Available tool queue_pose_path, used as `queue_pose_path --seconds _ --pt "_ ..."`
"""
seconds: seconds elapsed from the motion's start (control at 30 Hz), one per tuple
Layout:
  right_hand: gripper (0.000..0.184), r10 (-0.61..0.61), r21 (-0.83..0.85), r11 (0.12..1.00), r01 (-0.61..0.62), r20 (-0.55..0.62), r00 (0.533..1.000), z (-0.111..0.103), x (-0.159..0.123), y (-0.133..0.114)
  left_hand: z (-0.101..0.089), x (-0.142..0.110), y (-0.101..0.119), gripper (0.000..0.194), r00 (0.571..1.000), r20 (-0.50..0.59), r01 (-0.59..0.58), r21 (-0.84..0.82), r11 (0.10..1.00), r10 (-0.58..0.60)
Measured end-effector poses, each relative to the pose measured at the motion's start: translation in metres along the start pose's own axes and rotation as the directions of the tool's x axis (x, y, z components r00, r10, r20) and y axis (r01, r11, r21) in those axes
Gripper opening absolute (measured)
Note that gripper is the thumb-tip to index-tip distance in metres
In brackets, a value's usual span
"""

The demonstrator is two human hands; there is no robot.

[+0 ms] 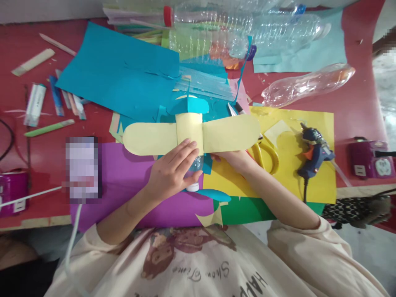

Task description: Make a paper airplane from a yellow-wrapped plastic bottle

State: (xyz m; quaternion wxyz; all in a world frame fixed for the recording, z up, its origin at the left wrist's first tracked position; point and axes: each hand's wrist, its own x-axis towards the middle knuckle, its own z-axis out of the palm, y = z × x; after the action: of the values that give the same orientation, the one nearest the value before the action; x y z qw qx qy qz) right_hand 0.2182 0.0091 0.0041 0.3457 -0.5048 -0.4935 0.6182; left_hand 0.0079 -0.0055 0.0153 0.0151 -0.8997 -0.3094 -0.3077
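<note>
A small plastic bottle [196, 165] lies in front of me, wrapped round its body in pale yellow paper [189, 128]. Two rounded paper wings, the left one [150, 138] and the right one [232, 133], stick out from its sides. Blue paper tail pieces [198, 105] stand at its far end, and its white cap [192, 187] points towards me. My left hand [171, 171] grips the bottle, fingers over the yellow wrap and thumb across the neck. Under the right wing rests my right hand [236, 160]; its fingers are mostly hidden.
Scissors with yellow handles [274, 159] and a glue gun [315, 150] lie on yellow card [321, 187]. Purple card [123, 173] and a phone [82, 169] are at left. Several clear bottles [210, 43], blue card [123, 74] and markers [35, 105] lie further back.
</note>
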Motion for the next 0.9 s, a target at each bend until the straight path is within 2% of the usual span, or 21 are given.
queue_pose_path --seconds 0.37,0.67,0.9 --pt "0.039 -0.031 0.026 0.999 0.029 0.052 0.998 0.001 0.002 -0.001 -0.001 0.0 -0.001 0.039 1.0 0.012 -0.001 -0.012 1.0 0.001" --pt "0.034 0.014 0.048 0.999 -0.016 0.051 0.999 -0.001 0.002 0.006 0.001 -0.002 -0.001 0.039 1.0 0.012 0.011 0.024 1.0 -0.011" --pt "0.032 0.016 -0.01 1.0 -0.015 0.064 0.998 0.001 -0.003 0.003 -0.001 -0.002 -0.001 0.04 1.0 0.021 0.016 -0.004 1.0 -0.016"
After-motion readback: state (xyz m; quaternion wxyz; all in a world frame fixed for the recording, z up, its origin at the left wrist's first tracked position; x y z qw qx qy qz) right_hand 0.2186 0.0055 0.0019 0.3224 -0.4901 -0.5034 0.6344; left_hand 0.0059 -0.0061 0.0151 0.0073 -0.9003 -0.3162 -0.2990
